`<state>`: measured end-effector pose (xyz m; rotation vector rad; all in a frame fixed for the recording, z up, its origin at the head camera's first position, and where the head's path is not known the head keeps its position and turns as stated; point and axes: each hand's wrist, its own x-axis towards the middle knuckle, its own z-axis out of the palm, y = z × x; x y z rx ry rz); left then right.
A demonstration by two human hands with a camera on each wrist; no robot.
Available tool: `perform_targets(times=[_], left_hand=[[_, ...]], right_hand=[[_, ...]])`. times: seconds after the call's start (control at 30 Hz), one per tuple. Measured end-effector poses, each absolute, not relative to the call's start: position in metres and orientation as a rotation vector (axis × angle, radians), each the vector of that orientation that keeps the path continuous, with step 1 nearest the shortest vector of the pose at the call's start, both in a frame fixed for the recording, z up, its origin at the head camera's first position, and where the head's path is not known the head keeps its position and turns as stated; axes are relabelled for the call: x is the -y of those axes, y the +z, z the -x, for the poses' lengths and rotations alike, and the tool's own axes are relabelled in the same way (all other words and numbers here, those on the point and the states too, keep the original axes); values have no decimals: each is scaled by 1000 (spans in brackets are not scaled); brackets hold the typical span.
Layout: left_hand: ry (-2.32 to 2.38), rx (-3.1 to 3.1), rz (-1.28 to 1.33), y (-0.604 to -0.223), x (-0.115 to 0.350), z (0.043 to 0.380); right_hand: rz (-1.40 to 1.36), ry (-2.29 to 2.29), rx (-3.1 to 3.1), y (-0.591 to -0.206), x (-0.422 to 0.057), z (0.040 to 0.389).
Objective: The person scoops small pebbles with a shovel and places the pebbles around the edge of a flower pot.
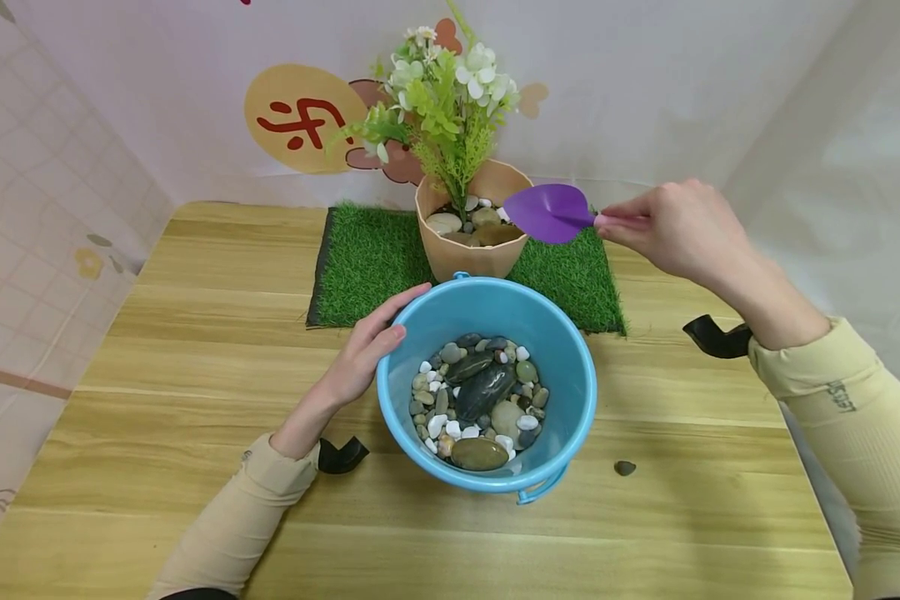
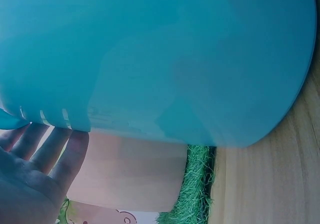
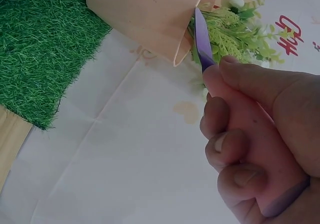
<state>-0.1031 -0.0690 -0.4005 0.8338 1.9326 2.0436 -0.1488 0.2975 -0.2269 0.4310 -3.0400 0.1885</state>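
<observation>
My right hand [image 1: 682,229] grips the pink handle [image 3: 250,134] of a small garden trowel with a purple blade [image 1: 551,213], thumb along the handle. The blade's tip overlaps the right rim of a peach flowerpot [image 1: 468,262] in the head view. Stones and a plant with white flowers [image 1: 450,108] fill the pot. My left hand [image 1: 360,354] rests on the left side of a blue bucket [image 1: 581,417], its fairly straight fingers [image 2: 55,151] against the outer wall. Inside the bucket lie pebbles [image 1: 427,400], white stones and larger dark stones [image 1: 485,393].
The pot stands on a green turf mat [image 1: 375,250] behind the bucket. One dark pebble [image 1: 625,468] lies on the wooden table [image 1: 217,358] right of the bucket. The bucket's handle [image 1: 546,486] hangs at its front. Printed cloth [image 1: 645,100] forms the backdrop.
</observation>
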Motion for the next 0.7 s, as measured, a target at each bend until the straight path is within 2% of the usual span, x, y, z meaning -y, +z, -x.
perform_targets(times=[0.43, 0.7], left_hand=[[2053, -1913, -844, -403, 70, 104], [2045, -1924, -834, -402, 70, 104]], right_hand=[[-390, 268, 2998, -237, -308, 132], [-292, 330, 3000, -250, -323, 103]])
